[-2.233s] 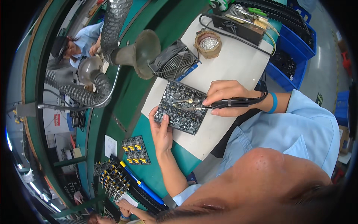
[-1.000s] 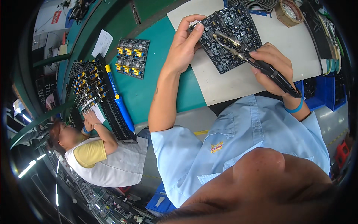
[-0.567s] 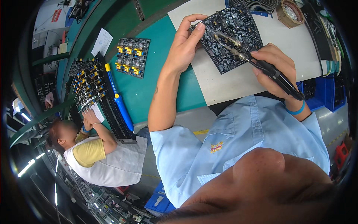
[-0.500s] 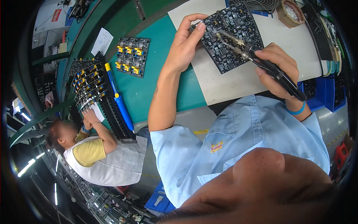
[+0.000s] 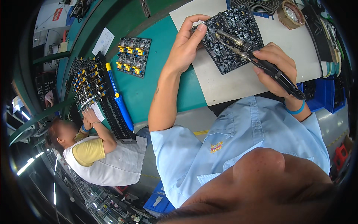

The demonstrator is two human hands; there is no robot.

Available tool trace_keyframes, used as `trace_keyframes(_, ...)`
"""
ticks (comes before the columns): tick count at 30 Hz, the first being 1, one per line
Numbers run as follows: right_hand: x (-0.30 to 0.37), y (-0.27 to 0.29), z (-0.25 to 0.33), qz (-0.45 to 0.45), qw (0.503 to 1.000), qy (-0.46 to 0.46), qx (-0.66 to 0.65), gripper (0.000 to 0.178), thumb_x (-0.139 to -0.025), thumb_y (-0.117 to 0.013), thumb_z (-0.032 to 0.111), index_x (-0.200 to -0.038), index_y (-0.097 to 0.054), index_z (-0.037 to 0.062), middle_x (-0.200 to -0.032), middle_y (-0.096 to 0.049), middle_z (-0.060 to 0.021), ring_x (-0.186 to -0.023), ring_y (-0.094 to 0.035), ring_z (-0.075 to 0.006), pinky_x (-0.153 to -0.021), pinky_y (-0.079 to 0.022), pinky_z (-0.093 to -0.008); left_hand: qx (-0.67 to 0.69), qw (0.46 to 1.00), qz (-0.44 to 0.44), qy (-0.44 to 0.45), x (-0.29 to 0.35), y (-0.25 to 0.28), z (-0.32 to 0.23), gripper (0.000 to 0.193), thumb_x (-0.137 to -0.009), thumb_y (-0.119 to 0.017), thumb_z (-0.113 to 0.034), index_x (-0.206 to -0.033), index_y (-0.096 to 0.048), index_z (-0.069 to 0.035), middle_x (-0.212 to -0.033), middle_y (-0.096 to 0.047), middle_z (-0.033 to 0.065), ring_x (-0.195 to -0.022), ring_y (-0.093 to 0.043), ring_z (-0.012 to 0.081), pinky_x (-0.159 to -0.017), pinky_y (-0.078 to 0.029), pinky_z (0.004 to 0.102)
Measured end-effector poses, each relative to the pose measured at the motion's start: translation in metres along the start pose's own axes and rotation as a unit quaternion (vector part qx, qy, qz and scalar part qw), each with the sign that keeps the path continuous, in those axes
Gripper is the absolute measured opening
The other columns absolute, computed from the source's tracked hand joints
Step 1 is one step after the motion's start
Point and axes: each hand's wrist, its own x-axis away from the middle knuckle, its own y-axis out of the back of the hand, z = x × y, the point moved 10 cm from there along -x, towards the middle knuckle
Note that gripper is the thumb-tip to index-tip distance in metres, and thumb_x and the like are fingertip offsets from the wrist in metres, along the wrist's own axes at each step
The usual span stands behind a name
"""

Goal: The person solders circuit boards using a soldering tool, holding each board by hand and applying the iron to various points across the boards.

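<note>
My left hand is closed on the left edge of a black circuit board panel, thumb on top and fingers behind. The panel is tilted above a pale mat and is divided into several equal sections full of small parts. My right hand grips the black handle of a soldering iron. Two thin metal prongs reach forward from its handle over the panel. Their ends are close to the panel's left part, near my left thumb; I cannot tell whether they touch it.
On the green table lies another panel with yellow parts. Left of it are a blue desoldering pump and a black rack of boards. A co-worker reaches to that rack. A small tub stands at the back right, near blue bins.
The soldering iron and my right hand have shifted very slightly. My left hand still holds the panel in nearly the same place.
</note>
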Motion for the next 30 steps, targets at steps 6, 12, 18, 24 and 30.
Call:
trace_keyframes(6,-0.004,-0.002,0.003,0.017,1.0,-0.004,0.01,0.043,-0.067,-0.069,-0.01,-0.11,-0.069,-0.0047,-0.091,-0.068,-0.0132,-0.078,-0.059,-0.022,-0.072,-0.049,-0.0303,0.008,1.0,-0.005,-0.011,0.001,0.0,-0.002,0.029,-0.107,-0.049,-0.021,-0.132,-0.051,-0.008,-0.105,-0.065,0.0082,-0.088,-0.062,0.0111,-0.081,-0.053,0.0258)
trace_keyframes(12,-0.003,0.005,0.007,0.017,1.0,-0.004,0.01,0.042,-0.068,-0.07,-0.009,-0.11,-0.069,-0.0053,-0.092,-0.068,-0.0137,-0.078,-0.059,-0.0221,-0.072,-0.049,-0.0301,0.002,1.0,-0.002,-0.006,0.0,0.001,0.001,0.029,-0.107,-0.049,-0.023,-0.133,-0.051,-0.008,-0.106,-0.065,0.0084,-0.089,-0.062,0.0114,-0.082,-0.053,0.0266)
trace_keyframes(18,0.012,0.033,0.0,-0.029,0.999,-0.01,0.017,0.043,-0.071,-0.071,-0.008,-0.114,-0.067,-0.0056,-0.095,-0.067,-0.0149,-0.077,-0.058,-0.022,-0.071,-0.048,-0.0296,0.018,1.0,-0.018,0.005,0.0,0.004,0.002,0.031,-0.109,-0.045,-0.026,-0.133,-0.051,-0.007,-0.106,-0.065,0.0083,-0.09,-0.062,0.0116,-0.084,-0.053,0.0276)
trace_keyframes(24,0.059,0.096,-0.015,-0.197,0.966,-0.064,0.153,0.042,-0.078,-0.07,-0.006,-0.12,-0.063,-0.0037,-0.103,-0.068,-0.0174,-0.09,-0.063,-0.0245,-0.081,-0.052,-0.0324,0.035,0.999,-0.01,-0.002,-0.002,0.009,0.006,0.035,-0.109,-0.041,-0.03,-0.133,-0.05,-0.005,-0.121,-0.062,0.011,-0.101,-0.063,0.0157,-0.091,-0.052,0.0303)
trace_keyframes(30,0.081,0.124,-0.059,-0.299,0.906,-0.242,0.176,0.042,-0.078,-0.071,-0.007,-0.119,-0.063,-0.0024,-0.108,-0.068,-0.0187,-0.096,-0.064,-0.0252,-0.085,-0.053,-0.0334,0.023,1.0,-0.005,0.002,-0.002,0.009,0.007,0.038,-0.11,-0.039,-0.031,-0.133,-0.05,-0.004,-0.123,-0.061,0.0123,-0.103,-0.062,0.0173,-0.093,-0.051,0.0326)
